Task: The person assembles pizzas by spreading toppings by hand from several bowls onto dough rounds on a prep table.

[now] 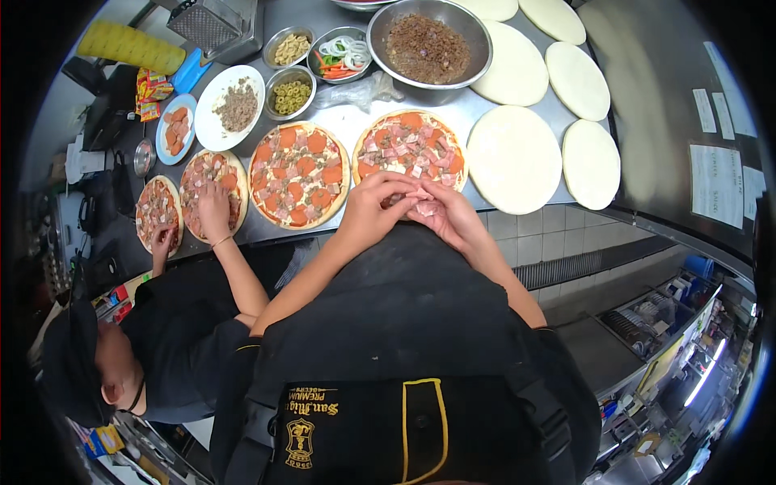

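Both of my hands meet just over the near edge of a topped pizza (411,145) with pepperoni, diced ham and brown meat bits on it. My left hand (376,206) is closed, its fingertips pinching at pink chopped ham (425,208). My right hand (454,212) is cupped with curled fingers around the same ham. To the left lies a second topped pizza (298,176). Plain round dough bases (514,159) lie to the right of my pizza.
A co-worker's hand (213,210) reaches onto a smaller pizza (194,179) at the left; another small pizza (153,230) lies beside it. Behind stand a steel bowl of minced meat (428,48), vegetable bowl (339,55), olive bowl (291,94) and white plate (208,113).
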Action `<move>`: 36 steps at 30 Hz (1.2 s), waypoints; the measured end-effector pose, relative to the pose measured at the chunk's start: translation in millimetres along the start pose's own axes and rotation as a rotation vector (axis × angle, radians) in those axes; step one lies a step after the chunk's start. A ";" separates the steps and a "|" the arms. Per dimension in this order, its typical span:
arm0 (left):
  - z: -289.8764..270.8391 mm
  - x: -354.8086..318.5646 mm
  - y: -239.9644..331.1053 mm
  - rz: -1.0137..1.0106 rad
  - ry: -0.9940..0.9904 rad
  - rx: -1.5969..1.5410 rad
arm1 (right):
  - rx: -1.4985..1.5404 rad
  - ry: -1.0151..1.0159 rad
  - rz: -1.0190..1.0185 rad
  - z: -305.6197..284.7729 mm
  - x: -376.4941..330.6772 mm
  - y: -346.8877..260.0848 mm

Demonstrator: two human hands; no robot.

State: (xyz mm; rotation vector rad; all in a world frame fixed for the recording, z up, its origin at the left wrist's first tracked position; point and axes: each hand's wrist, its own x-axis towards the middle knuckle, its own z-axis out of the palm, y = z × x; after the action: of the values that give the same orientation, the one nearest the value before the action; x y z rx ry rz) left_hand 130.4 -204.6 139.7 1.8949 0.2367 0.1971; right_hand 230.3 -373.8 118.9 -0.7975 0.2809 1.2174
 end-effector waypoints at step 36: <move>-28.7 19.4 -70.1 -0.282 0.258 0.375 | -0.609 0.383 -0.464 -22.3 2.0 -41.2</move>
State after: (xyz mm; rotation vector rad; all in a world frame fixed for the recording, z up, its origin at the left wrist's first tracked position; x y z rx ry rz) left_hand 137.2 -150.9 83.3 2.1769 0.7547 0.2167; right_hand 273.2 -392.4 118.2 -1.5355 0.0181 0.6973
